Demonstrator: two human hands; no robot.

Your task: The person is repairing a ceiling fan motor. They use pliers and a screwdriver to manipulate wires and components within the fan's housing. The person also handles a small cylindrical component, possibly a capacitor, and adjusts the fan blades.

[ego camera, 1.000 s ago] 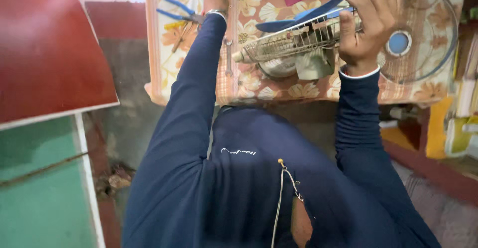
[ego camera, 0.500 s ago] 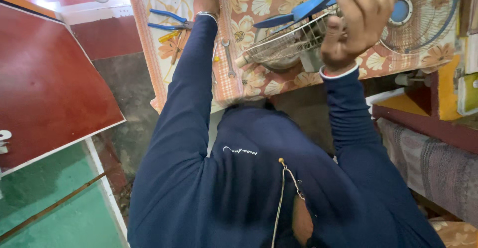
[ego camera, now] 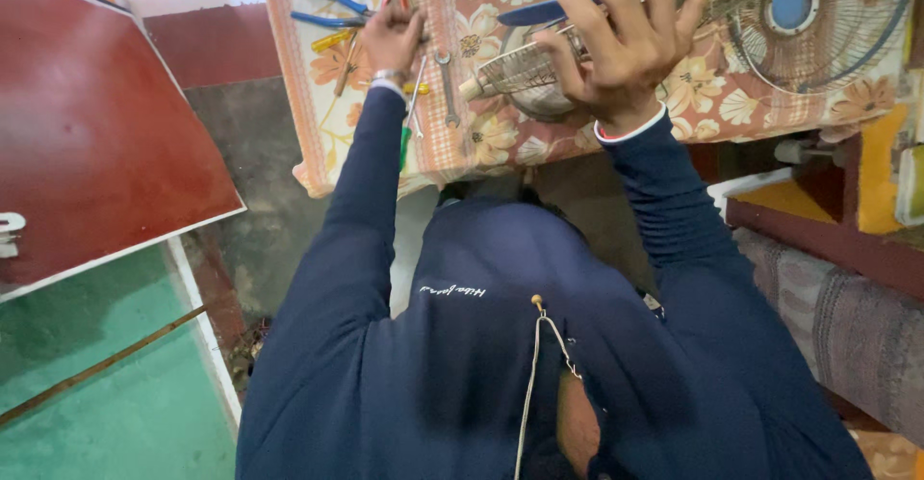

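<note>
Fan guard (ego camera: 525, 71), the wire cage half, lies on the far side of the flowered tablecloth (ego camera: 731, 104), and we keep our right hand (ego camera: 626, 42) on it. The fingers (ego camera: 674, 3) are spread and curled over the wire ribs, gripping the cage, so it seems pinned down and tilted toward us rather than left to rock on its rounded back. A blue fan blade (ego camera: 539, 10) shows just beyond it, partly hidden by the hand. To the right lies the other round grille with a blue hub (ego camera: 791, 5), set well apart from the first.

Our left hand (ego camera: 393, 42) reaches to the far left among the tools: blue-handled pliers (ego camera: 327, 8), a spanner (ego camera: 447, 85) and a green-handled screwdriver (ego camera: 408, 129) lie close together there. Its fingers are bent over something red-handled, but we cannot tell whether they grasp it.
</note>
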